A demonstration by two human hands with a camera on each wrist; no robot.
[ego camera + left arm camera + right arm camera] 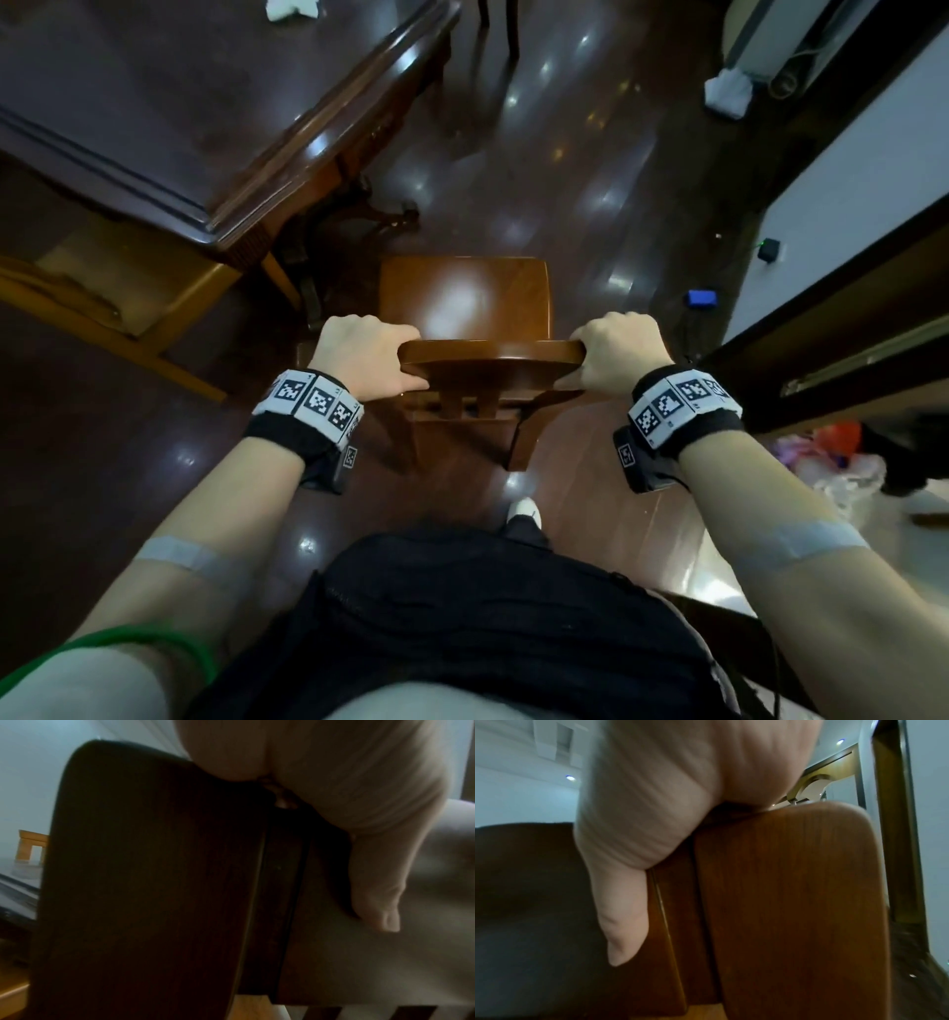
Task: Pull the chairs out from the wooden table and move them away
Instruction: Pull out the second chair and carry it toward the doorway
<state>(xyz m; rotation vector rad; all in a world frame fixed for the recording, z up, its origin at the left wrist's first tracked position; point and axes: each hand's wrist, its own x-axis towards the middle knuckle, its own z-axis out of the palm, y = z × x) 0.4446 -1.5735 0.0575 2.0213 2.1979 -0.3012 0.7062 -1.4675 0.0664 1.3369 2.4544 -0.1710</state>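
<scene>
Both hands on the top rail of the brown chair (470,308). Left hand (359,354) wraps the rail's left end: fingers curled over the far edge, thumb pressed along the near edge; grip closed tight on the wood. Right hand (619,354) mirrors it on the right end, fingers over the top, thumb underneath on the near side. Left wrist view: thumb lies flat against the chair back (154,882), palm on the top edge. Right wrist view: same, thumb pointing down along the backrest (790,902).

Chair seat sits just beyond the grip, glossy, with a light reflection on it. It stands clear of the bench (179,128), whose dark wooden corner lies ahead and to the left of the left hand. A lighter yellow chair (102,303) is tucked under the bench edge, left of the left hand.

Floor (565,154) is dark glossy wood with ceiling-light reflections. Right of the right hand: a white wall panel with dark frame (847,205), a small blue item (702,298) on the floor, and a black device with a green light (769,251). White crumpled cloth (728,92) far ahead right. Both wrists wear marker bands (308,406).
</scene>
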